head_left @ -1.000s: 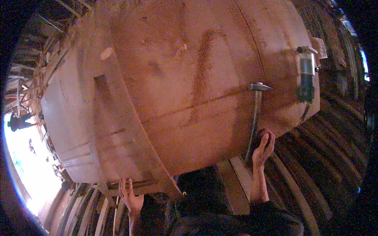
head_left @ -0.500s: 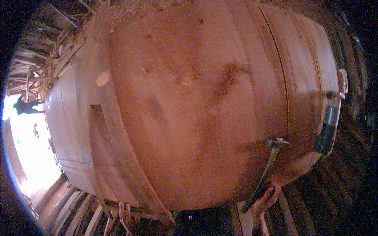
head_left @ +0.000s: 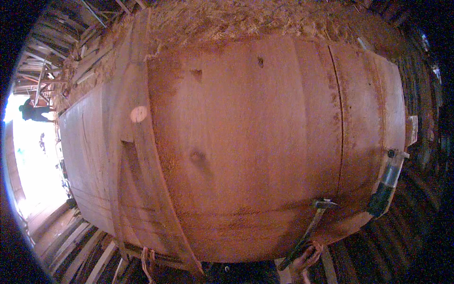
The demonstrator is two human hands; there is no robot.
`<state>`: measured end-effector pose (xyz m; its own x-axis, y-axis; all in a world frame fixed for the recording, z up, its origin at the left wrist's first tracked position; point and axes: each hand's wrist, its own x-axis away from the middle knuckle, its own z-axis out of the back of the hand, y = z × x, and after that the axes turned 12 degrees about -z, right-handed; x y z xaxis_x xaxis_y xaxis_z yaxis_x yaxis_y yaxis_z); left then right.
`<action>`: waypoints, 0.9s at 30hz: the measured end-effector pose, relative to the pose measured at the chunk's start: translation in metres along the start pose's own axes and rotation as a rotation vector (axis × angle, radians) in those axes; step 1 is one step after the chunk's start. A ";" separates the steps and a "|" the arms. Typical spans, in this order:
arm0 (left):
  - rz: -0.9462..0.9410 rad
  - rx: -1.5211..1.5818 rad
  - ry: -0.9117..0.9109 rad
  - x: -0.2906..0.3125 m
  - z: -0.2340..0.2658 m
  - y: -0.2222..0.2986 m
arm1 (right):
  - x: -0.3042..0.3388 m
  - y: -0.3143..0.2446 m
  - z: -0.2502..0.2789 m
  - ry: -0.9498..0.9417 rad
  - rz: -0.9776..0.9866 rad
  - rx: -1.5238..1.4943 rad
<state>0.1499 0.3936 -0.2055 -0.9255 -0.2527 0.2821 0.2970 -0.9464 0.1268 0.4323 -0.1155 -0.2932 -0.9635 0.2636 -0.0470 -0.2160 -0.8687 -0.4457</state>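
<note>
A large, wide reddish-brown wooden slab (head_left: pixel 246 156) fills most of the view, with a long dark crack on its right side. At the near edge, left of centre, my left hand (head_left: pixel 148 260) shows its fingers stretched out against the wood. My right hand (head_left: pixel 306 258) is at the near edge too, fingers bent and apart, beside the handle of a hammer (head_left: pixel 307 234). The hammer lies on the slab, its head pointing away from me and its whole handle showing outside my fingers. My palms are mostly hidden.
A wooden strip (head_left: pixel 153 156) crosses the slab's left part. At the right edge lies a clear and dark-green bottle-like thing (head_left: pixel 385 184). Shavings (head_left: pixel 231 28) pile up beyond. Stacked timber (head_left: pixel 90 253) surrounds the slab. A person (head_left: pixel 35 112) is far left, by bright light.
My view has tilted upward, so the slab, hammer and both hands sit lower in the picture. More shavings show at the far side. The hammer keeps its place on the slab.
</note>
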 end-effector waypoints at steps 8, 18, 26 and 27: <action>0.035 -0.001 -0.037 0.002 0.008 0.012 | -0.021 -0.013 0.004 0.050 0.395 0.346; 0.043 0.005 -0.049 -0.005 0.007 0.015 | -0.029 -0.015 -0.025 0.001 0.055 0.103; 0.038 -0.031 0.000 0.003 0.012 0.003 | -0.034 -0.005 -0.024 0.009 0.062 0.051; 0.042 -0.022 -0.016 0.008 0.015 0.005 | -0.030 -0.002 -0.012 -0.005 0.041 0.052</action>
<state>0.1474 0.3902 -0.1889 -0.9085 -0.2887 0.3020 0.3297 -0.9394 0.0936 0.4634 -0.1169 -0.3014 -0.9725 0.2250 -0.0596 -0.1838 -0.8996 -0.3961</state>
